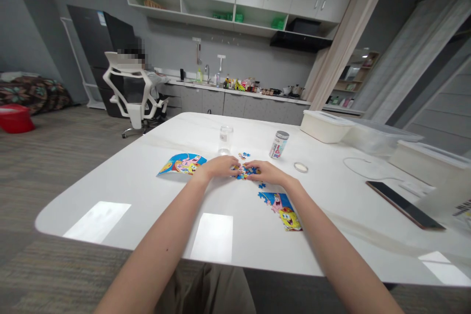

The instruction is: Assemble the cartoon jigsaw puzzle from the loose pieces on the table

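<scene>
A small pile of loose puzzle pieces lies on the white table between my two hands. My left hand touches the pile's left side, fingers curved; whether it grips a piece is too small to tell. At the pile's right side is my right hand, its fingers also bent over the pieces. A partly assembled cartoon puzzle rests beside my right forearm. The curled picture sheet lies left of my left hand. Behind the pile stands an open clear jar.
A lidded jar stands at the back right, near a round lid. Farther right are a dark phone, a white cable and several plastic boxes. Beyond the table, a person sits in a white chair.
</scene>
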The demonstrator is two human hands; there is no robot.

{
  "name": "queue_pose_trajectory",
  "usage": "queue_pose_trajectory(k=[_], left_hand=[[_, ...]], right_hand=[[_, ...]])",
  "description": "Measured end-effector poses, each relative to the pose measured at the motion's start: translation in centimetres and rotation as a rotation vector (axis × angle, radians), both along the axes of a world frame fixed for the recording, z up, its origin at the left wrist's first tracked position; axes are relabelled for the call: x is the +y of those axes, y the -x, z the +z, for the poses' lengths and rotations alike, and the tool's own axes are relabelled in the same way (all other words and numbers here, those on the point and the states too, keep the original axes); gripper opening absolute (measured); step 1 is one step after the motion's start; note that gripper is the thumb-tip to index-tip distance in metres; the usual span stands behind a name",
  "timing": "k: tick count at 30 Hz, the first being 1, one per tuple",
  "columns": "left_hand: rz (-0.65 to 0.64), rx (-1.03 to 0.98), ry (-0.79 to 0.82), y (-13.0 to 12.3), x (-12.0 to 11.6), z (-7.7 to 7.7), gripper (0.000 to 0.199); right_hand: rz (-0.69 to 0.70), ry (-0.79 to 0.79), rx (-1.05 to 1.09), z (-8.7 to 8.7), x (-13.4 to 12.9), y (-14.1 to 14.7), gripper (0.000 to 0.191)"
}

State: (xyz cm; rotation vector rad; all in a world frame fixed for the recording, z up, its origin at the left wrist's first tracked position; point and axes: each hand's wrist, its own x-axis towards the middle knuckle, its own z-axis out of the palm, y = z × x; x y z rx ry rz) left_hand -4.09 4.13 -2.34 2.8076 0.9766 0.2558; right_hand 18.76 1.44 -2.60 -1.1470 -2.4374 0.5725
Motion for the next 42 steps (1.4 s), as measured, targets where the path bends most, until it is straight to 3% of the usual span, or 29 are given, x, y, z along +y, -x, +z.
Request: queue_pose_trajectory(k=[5, 21, 26, 32, 42], left_hand=[[-0.004, -0.03, -0.021, 0.0, 0.1, 0.1, 0.032], [0.062, -0.068, -0.057, 0.4, 0.8, -0.2, 0.023], [0.063, -0.067, -0.072, 0.6, 0.7, 0.0, 0.023], [0.115, -0.077, -0.076, 1.5, 1.7, -0.6, 0.025], [0.089, -0.065, -0.037, 1.4, 1.9, -0.3, 0.018]], right_hand=[[-0.026, -0.062, 0.003, -0.2, 0.2, 0.5, 0.028], [-0.007, -0.194, 0.018, -1.6, 1.3, 0.9, 0.023], [0.021, -0.282, -0.039, -1.3, 1.0, 1.2, 0.025], [0.044, -0.228, -0.156, -0.2, 0.1, 1.6, 0.036], [0.079, -0.266, -0.21, 0.2, 0.0, 1.8, 0.023]])
